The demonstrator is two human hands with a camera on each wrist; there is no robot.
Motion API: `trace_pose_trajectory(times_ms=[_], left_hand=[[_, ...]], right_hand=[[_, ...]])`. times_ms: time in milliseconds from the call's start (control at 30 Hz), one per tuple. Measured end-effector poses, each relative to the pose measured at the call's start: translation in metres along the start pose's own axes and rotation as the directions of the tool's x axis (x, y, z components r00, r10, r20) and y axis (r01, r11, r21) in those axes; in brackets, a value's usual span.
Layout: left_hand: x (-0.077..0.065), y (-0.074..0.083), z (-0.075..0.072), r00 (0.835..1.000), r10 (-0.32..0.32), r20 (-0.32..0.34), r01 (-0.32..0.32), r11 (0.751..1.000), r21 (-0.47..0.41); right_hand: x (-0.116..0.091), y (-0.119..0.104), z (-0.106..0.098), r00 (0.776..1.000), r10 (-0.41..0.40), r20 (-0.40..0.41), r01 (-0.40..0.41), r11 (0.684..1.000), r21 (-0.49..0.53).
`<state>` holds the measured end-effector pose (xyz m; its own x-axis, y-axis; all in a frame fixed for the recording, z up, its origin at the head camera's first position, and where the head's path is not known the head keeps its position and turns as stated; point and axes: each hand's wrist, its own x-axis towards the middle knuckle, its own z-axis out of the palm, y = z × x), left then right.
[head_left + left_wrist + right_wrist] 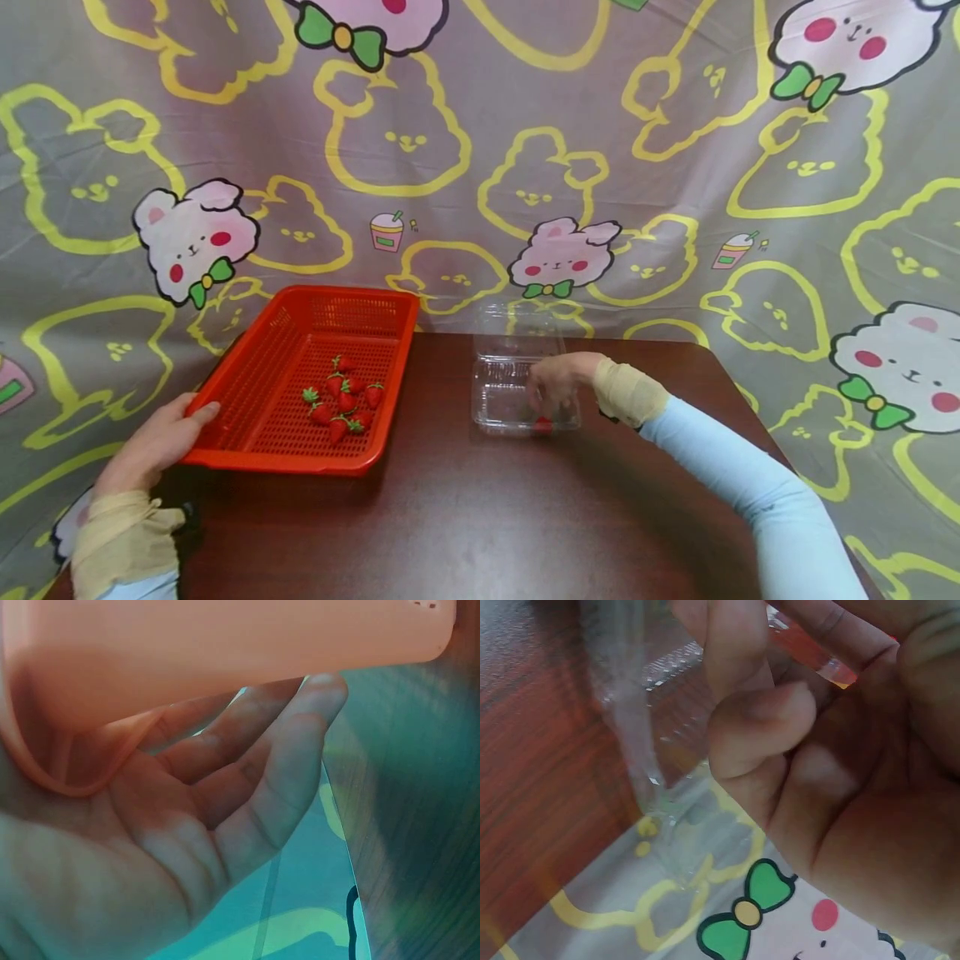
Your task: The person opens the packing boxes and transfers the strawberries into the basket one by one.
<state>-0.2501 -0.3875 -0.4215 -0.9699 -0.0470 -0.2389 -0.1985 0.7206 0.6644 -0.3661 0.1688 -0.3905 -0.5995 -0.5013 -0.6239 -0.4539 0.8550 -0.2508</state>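
Note:
At the left my left hand [161, 433] grips the near-left corner of a red plastic basket [352, 461]. The thumb lies over the rim, and in the left wrist view the curled fingers [289, 780] lie under the basket wall [225, 652]. Several strawberries [346, 402] with green tops are inside the basket. My right hand [555, 385] reaches down into a clear plastic clamshell box [487, 429], its fingertips pinching a strawberry [543, 426] near the front right corner. In the right wrist view the little finger [761, 724] is curled; the fingertips are out of frame.
The box's hinged lid [517, 329] stands raised at the back. Both containers are on a dark brown wooden table [465, 525]. A grey cloth [465, 108] with cartoon animals hangs right behind the table's far edge.

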Motion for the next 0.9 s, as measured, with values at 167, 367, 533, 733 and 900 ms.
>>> trace_pose_trajectory(times_ms=[167,367,533,733,900], left_hand=[[-0.001,0.002,-0.002,1.0,0.001,0.001,-0.001,1.0,0.004],[0.0,0.004,-0.002,1.0,-0.028,0.011,0.028,1.0,-0.008],[0.001,0.004,-0.001,0.999,-0.033,0.012,0.033,0.999,-0.015],[0.001,0.005,-0.001,0.999,-0.049,0.019,0.05,0.999,-0.021],[0.0,0.004,0.001,0.998,-0.054,0.017,0.054,0.998,-0.018]], right_hand=[[0.005,0.003,0.002,1.0,0.012,0.006,-0.012,1.0,-0.014],[0.01,0.005,0.005,0.999,0.028,0.023,-0.027,0.998,-0.056],[0.012,0.007,0.006,0.998,0.042,0.038,-0.039,0.997,-0.073],[0.013,0.007,0.008,0.997,0.041,0.061,-0.037,0.996,-0.075],[0.013,0.005,0.008,0.997,0.04,0.07,-0.034,0.996,-0.088]])
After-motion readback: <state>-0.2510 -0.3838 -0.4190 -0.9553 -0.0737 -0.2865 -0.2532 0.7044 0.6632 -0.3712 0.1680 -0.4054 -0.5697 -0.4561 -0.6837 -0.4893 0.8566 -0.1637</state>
